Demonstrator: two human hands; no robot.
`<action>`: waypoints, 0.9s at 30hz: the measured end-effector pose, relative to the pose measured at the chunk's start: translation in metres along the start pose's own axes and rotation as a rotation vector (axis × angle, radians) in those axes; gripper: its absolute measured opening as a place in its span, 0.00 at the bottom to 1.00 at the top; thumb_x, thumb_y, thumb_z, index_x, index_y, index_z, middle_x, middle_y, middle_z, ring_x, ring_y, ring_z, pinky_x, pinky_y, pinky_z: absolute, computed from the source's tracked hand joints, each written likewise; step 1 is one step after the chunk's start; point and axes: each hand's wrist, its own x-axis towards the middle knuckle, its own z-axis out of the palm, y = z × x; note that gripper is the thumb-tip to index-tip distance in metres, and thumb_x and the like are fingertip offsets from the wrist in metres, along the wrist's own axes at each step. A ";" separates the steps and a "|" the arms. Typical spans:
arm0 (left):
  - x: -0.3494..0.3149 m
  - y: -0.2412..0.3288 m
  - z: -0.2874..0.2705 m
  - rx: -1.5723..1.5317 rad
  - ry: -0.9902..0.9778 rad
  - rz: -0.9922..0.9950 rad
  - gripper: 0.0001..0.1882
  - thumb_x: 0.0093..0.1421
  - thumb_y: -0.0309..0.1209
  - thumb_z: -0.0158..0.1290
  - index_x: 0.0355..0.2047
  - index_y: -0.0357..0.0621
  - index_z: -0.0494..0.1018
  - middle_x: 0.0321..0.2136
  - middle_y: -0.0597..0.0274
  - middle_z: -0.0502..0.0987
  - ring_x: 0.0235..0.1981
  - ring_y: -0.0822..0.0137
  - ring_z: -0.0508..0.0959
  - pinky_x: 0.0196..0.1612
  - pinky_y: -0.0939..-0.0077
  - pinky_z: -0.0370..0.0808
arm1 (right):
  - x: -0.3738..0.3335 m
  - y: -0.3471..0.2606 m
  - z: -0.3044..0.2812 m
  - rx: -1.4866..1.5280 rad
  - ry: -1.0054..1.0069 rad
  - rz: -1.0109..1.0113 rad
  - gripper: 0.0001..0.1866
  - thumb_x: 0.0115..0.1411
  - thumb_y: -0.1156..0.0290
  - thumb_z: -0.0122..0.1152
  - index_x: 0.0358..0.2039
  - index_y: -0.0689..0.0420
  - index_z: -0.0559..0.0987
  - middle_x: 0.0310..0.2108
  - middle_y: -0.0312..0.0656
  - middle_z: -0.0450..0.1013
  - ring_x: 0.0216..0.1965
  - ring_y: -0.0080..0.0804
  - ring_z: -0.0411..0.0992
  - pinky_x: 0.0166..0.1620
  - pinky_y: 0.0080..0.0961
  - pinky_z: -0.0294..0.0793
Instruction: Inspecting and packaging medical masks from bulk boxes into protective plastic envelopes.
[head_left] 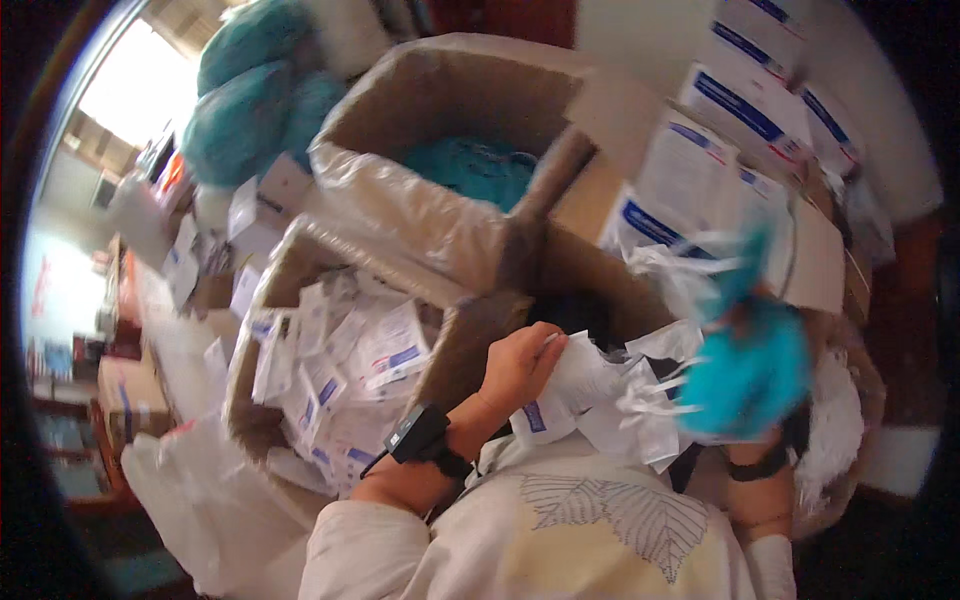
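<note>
My left hand [522, 368] is closed on the edge of a white paper packet [575, 382] with a blue patch, held in front of my lap. Beside it, more white packets and loose white strips [650, 400] lie in a loose bunch. At the right, a teal soft bundle [748, 375] is smeared by motion. My right hand [738, 322] grips this bundle and is mostly hidden by it, with only a bit of the fingers showing. White strips touch the bundle's left side.
An open carton [240, 385] at left holds many white packets [400, 345]. Behind it, a plastic-lined carton [410, 200] contains teal material [470, 168]. White printed packs [750, 110] are stacked at the right. Teal sacks [250, 110] stand far left, and a white plastic sheet [200, 500] hangs near left.
</note>
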 end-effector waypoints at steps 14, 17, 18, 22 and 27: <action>-0.061 -0.223 -0.218 0.983 0.867 -0.216 0.19 0.51 0.36 0.53 0.41 0.39 0.67 0.43 0.48 0.69 0.45 0.50 0.67 0.47 0.63 0.64 | 0.019 -0.005 -0.017 0.650 0.030 -0.135 0.16 0.61 0.62 0.44 0.44 0.59 0.70 0.24 0.35 0.66 0.27 0.24 0.65 0.31 0.17 0.68; -0.072 -0.208 -0.190 0.570 0.396 -0.400 0.22 0.49 0.34 0.54 0.44 0.41 0.67 0.47 0.47 0.66 0.49 0.49 0.64 0.52 0.62 0.61 | 0.030 -0.016 -0.020 0.498 0.153 0.076 0.16 0.60 0.60 0.46 0.41 0.59 0.70 0.21 0.34 0.65 0.26 0.24 0.66 0.28 0.17 0.66; -0.101 -0.250 -0.185 0.754 -0.038 -0.409 0.20 0.49 0.33 0.54 0.43 0.41 0.68 0.45 0.47 0.68 0.48 0.49 0.66 0.51 0.62 0.62 | 0.034 -0.025 -0.018 0.416 0.199 0.196 0.15 0.60 0.60 0.47 0.40 0.59 0.71 0.20 0.33 0.65 0.25 0.23 0.66 0.28 0.17 0.66; -0.051 -0.199 -0.156 0.733 0.313 -0.244 0.13 0.51 0.30 0.53 0.37 0.40 0.71 0.41 0.47 0.71 0.44 0.50 0.69 0.48 0.62 0.64 | 0.029 -0.033 -0.019 0.151 0.180 0.052 0.15 0.58 0.60 0.52 0.35 0.60 0.74 0.24 0.31 0.67 0.27 0.14 0.64 0.31 0.14 0.65; 0.030 0.003 -0.080 -0.494 -0.023 0.149 0.22 0.58 0.29 0.47 0.52 0.37 0.61 0.47 0.56 0.69 0.49 0.66 0.68 0.51 0.74 0.63 | 0.015 -0.042 -0.022 -0.341 0.041 -0.131 0.12 0.59 0.64 0.50 0.34 0.61 0.73 0.24 0.33 0.67 0.29 0.16 0.64 0.34 0.16 0.65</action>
